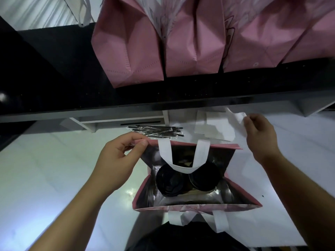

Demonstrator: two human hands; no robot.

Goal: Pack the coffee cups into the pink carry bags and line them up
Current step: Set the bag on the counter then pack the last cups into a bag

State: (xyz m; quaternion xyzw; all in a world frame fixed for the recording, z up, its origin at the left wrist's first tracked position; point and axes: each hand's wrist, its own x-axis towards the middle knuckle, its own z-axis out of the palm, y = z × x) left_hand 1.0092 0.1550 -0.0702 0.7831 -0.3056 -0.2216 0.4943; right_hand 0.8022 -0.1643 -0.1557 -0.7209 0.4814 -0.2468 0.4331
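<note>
An open pink carry bag (241, 192) with a silver lining stands on the white counter right in front of me. Two coffee cups with black lids sit side by side inside it, one on the left (169, 180) and one on the right (203, 179). A white handle (183, 167) droops across the bag's mouth. My left hand (117, 160) pinches the far left corner of the bag's rim. My right hand (259, 134) is off the bag, its fingertips on a white sheet (226, 124) lying behind the bag.
Several filled pink carry bags (137, 51) stand in a row on the black raised ledge (181, 95) behind the counter. A bundle of wrapped black straws (155, 132) lies just beyond the open bag. White counter (54, 169) stretches to the left.
</note>
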